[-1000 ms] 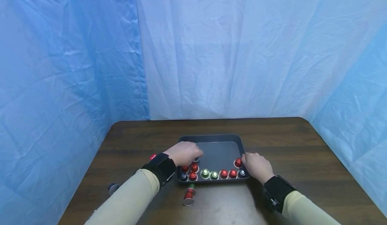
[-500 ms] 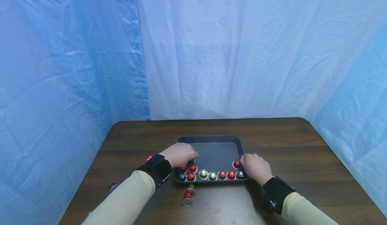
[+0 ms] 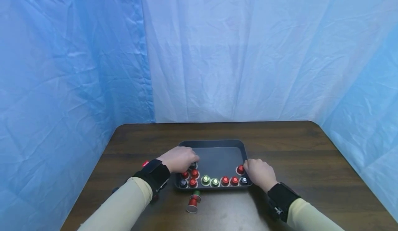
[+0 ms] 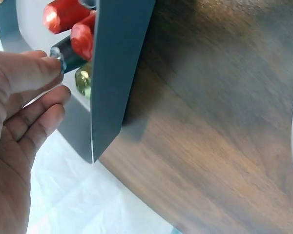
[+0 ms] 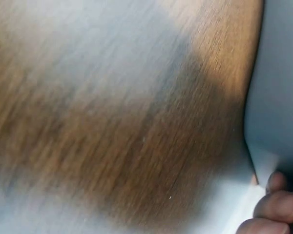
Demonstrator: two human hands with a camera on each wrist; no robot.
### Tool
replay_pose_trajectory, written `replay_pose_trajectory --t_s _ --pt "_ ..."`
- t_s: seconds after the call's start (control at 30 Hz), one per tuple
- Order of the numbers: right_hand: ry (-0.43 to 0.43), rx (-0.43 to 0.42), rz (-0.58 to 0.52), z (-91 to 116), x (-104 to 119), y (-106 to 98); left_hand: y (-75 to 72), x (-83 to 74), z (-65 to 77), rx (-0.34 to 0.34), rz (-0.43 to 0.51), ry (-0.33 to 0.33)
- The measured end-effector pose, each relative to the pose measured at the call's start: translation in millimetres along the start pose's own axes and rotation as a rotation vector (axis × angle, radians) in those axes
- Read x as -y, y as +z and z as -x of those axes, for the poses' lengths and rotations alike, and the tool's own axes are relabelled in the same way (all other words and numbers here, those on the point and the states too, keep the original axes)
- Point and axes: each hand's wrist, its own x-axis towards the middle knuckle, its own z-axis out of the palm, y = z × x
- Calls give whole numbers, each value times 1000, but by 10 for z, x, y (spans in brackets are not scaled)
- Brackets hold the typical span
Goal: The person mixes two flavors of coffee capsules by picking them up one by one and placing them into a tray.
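A dark grey baking tray (image 3: 214, 143) lies on the table with several coffee capsules inside, standing mostly along its near edge. They are red (image 3: 225, 180), light green (image 3: 205, 180) and dark blue (image 3: 183, 183). At the tray's left side my left hand (image 3: 178, 159) pinches a dark capsule (image 4: 68, 54) between thumb and forefinger; the other fingers are loosely bent, as the left wrist view shows. My right hand (image 3: 260, 173) grips the tray's right rim, beside a red capsule (image 3: 240, 170). Only its curled fingertips (image 5: 282, 204) show in the right wrist view.
Before the tray, a red capsule (image 3: 192, 203) and a green-topped one (image 3: 197, 194) lie on the wooden table (image 3: 280, 137). Another red item (image 3: 145, 163) sits behind my left wrist. Dark capsules are partly hidden by the left sleeve. Blue-white sheets (image 3: 233, 51) hang around the table.
The tray has slid a little to the left and slightly nearer, its capsules with it. Both hands have moved left along with it. The left hand still pinches the dark capsule.
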Motion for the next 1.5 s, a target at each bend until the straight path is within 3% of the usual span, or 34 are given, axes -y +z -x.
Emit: replay_pose_trajectory --t_s 0.33,0.6,1.03,1.17,1.5 --pt "-28 -33 23 11 45 18 -118 123 379 -117 38 -22" --pt "-35 -39 25 11 34 27 -85 213 671 -180 20 16" --pt "-12 -12 29 24 33 23 -12 270 1072 -87 4 -10" --pt "-21 -20 23 29 43 29 38 318 1140 -54 13 -19" --pt "-34 -45 30 15 48 63 172 453 1212 -26 -48 59"
